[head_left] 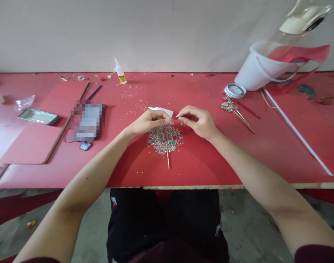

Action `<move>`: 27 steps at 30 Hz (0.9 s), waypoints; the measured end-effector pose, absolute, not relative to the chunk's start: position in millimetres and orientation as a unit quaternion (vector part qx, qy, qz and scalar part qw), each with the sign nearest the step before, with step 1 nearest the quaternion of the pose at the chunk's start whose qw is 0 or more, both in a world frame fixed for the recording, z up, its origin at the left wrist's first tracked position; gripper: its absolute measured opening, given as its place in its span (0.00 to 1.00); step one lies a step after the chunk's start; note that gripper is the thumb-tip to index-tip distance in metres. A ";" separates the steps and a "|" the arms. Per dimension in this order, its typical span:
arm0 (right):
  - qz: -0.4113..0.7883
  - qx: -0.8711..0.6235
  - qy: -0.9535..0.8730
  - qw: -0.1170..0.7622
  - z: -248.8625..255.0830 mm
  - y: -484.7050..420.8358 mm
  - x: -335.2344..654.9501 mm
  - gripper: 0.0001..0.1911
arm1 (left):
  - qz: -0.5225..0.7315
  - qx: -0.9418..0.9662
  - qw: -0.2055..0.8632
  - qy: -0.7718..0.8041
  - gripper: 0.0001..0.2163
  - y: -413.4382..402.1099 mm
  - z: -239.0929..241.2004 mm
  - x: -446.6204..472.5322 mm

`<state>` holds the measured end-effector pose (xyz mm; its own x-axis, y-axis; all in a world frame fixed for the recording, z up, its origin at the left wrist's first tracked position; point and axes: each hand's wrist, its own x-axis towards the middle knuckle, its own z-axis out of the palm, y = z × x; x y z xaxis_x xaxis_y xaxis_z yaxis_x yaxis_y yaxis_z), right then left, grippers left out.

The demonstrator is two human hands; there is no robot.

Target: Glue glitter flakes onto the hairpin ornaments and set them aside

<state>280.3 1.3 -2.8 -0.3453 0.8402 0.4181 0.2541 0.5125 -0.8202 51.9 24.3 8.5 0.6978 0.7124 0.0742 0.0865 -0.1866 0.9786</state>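
Note:
Over a pile of small multicoloured glittery bits (156, 140), my left hand (148, 121) and my right hand (199, 121) face each other, fingers pinched. A thin, dark, curved piece like wire (174, 118) spans the gap between their fingertips. Its ends are hidden by the fingers, and its exact kind is too small to tell. A slim metallic stick (168, 157) lies with one end in the pile and the other pointing towards me. Just behind my fingers rests a piece of white paper (167, 111).
At right are hair sticks with a glittery head (245, 121), a small round tub (235, 91) and a white bucket (250, 69). A glue bottle (121, 73) stands at the back. Leftward lie a blurred-out phone-like object (88, 122) and an open box (38, 117).

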 end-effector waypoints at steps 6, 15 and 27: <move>0.347 -0.361 -0.744 0.443 -3.1 1.0 279.6 0.08 | 0.269 0.722 0.575 0.275 0.11 24.7 7.4 51.1; 0.356 -0.364 -0.742 0.435 -3.2 1.4 279.8 0.09 | 0.267 0.732 0.562 0.276 0.10 23.4 11.8 53.2; 0.351 -0.367 -0.745 0.433 -4.2 2.5 280.0 0.07 | 0.278 0.733 0.551 0.285 0.09 22.8 10.9 53.8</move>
<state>280.0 2.5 -4.2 -0.3557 0.8510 0.3863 0.2431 0.4834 -0.8410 53.8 22.8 10.9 0.6830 0.7246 0.0926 0.1124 -0.2295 0.9668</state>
